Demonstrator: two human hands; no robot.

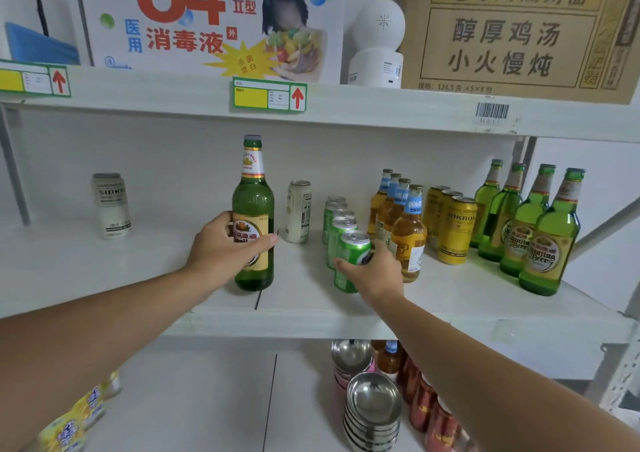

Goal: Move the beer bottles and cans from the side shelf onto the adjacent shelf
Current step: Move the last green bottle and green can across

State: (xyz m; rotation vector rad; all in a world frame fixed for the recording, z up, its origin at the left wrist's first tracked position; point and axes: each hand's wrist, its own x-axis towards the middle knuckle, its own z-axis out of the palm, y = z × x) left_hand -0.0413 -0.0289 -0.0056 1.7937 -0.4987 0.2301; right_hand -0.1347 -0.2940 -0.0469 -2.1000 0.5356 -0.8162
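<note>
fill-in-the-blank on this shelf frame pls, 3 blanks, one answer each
1. The left hand grips a tall ____ glass bottle.
2. The right hand holds the front can of a row of ____ cans.
3. The lone can at far left is ____ in colour.

Missing words: green; green; white

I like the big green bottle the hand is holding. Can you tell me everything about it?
The bottle is tall green glass with a silvery cap, a white and red neck label and a gold label with red Chinese writing. It stands upright on the white shelf, near the front edge, by the seam between two boards. The left hand wraps around its label. A white can stands behind it to the right, apart.
</note>
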